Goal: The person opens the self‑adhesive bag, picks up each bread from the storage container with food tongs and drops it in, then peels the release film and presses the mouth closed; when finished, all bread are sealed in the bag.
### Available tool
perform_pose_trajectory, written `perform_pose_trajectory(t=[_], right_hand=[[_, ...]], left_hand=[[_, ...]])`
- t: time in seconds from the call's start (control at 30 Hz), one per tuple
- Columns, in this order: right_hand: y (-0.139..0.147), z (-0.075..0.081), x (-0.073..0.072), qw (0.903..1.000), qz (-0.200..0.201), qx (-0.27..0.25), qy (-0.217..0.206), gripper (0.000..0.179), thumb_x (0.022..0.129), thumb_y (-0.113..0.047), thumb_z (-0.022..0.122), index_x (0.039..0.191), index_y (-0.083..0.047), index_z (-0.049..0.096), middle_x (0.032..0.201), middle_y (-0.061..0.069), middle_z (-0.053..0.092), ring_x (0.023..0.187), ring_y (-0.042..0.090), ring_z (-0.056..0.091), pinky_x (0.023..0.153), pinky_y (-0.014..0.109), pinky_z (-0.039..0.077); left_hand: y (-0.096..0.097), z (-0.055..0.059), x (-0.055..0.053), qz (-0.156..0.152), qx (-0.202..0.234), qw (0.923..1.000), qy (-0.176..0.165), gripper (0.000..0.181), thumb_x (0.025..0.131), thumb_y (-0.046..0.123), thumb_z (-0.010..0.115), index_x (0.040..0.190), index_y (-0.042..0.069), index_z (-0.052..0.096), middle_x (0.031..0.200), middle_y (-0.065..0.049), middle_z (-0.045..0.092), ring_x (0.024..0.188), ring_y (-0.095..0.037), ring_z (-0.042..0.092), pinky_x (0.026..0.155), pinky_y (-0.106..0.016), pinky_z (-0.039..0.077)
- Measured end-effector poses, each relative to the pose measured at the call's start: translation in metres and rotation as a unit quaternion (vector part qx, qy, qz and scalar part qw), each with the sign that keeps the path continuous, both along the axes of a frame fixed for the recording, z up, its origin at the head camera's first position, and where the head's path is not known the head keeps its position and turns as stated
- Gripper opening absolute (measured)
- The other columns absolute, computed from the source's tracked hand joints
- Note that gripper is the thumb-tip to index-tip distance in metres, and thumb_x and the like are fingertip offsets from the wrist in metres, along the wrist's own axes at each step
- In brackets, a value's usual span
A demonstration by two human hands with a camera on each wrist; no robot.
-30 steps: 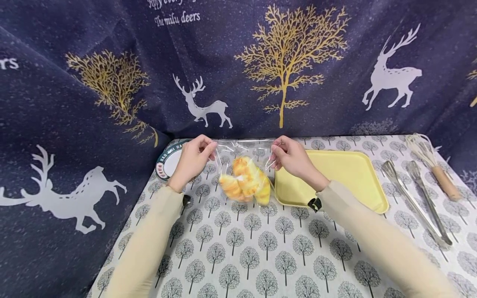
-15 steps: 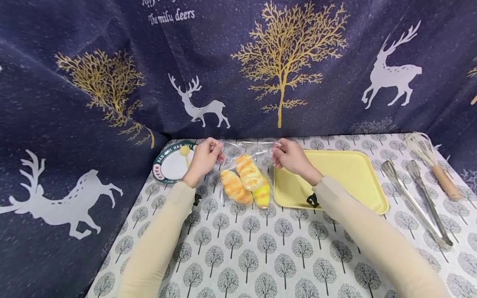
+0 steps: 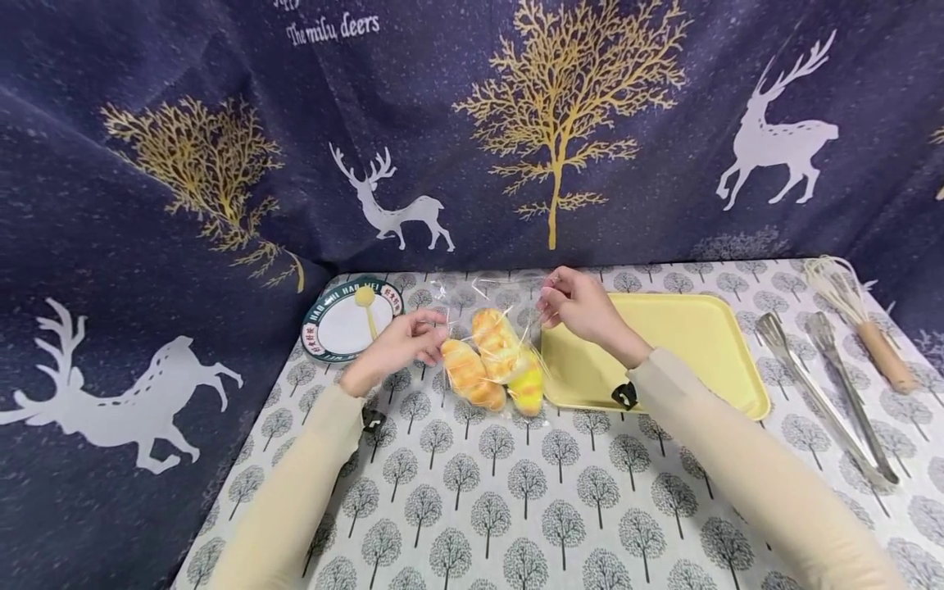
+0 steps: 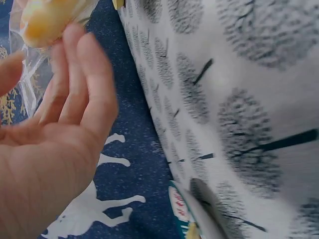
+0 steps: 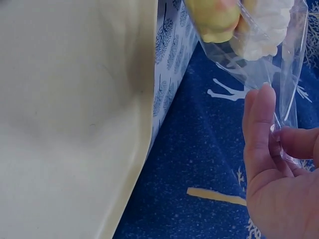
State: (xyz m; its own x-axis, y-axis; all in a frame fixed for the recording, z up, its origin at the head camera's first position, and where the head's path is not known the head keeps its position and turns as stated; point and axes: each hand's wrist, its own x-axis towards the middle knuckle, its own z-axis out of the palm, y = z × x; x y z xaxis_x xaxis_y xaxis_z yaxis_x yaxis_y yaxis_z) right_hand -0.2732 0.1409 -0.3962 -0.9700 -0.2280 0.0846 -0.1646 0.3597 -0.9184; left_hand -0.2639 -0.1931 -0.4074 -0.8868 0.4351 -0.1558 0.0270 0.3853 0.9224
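Observation:
A clear plastic bag (image 3: 483,287) lies on the table with several bread rolls inside. An orange-brown roll (image 3: 472,375), a paler one (image 3: 494,336) and a yellow one (image 3: 526,385) show through the film. My right hand (image 3: 583,307) pinches the bag's upper right corner between thumb and fingers; the right wrist view shows the gathered film there. At the bag's left side is my left hand (image 3: 401,344), beside the orange-brown roll. In the left wrist view its fingers (image 4: 97,74) are fairly straight, with the thumb apart; whether they touch the film is unclear.
Right of the bag sits a yellow tray (image 3: 664,352). Farther right lie two pairs of metal tongs (image 3: 822,401) and a whisk (image 3: 859,324) with a wooden handle. At the back left, a green-rimmed plate (image 3: 313,328) bears a yellow spoon (image 3: 365,299). A patterned curtain hangs behind.
My left hand has let go of the bag's upper left corner and moved down along its left side. The bag has sunk flatter onto the table. My right hand keeps its pinch.

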Motion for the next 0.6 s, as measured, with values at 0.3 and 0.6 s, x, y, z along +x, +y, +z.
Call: perform_pose_trajectory(t=[0.3, 0.6], right_hand=[[-0.004, -0.002, 0.001, 0.9987, 0.021, 0.044, -0.016, 0.017, 0.113, -0.007, 0.054, 0.112, 0.007, 0.063, 0.092, 0.021, 0.076, 0.069, 0.012, 0.073, 0.075, 0.046, 0.07], [-0.005, 0.001, 0.005, 0.9973, 0.031, 0.054, -0.04, 0.018, 0.113, -0.007, 0.054, 0.114, 0.008, 0.064, 0.097, 0.026, 0.076, 0.074, 0.023, 0.077, 0.079, 0.049, 0.07]], left_hand=[[-0.002, -0.007, 0.015, -0.046, -0.026, 0.9956, -0.078, 0.06, 0.107, 0.013, 0.069, 0.155, -0.008, 0.04, 0.113, -0.014, 0.066, 0.092, -0.022, 0.076, 0.088, -0.043, 0.07], [0.005, -0.007, 0.023, -0.02, -0.021, 0.9943, -0.103, 0.058, 0.103, 0.008, 0.072, 0.149, -0.008, 0.041, 0.103, -0.007, 0.063, 0.084, -0.019, 0.071, 0.082, -0.033, 0.07]])
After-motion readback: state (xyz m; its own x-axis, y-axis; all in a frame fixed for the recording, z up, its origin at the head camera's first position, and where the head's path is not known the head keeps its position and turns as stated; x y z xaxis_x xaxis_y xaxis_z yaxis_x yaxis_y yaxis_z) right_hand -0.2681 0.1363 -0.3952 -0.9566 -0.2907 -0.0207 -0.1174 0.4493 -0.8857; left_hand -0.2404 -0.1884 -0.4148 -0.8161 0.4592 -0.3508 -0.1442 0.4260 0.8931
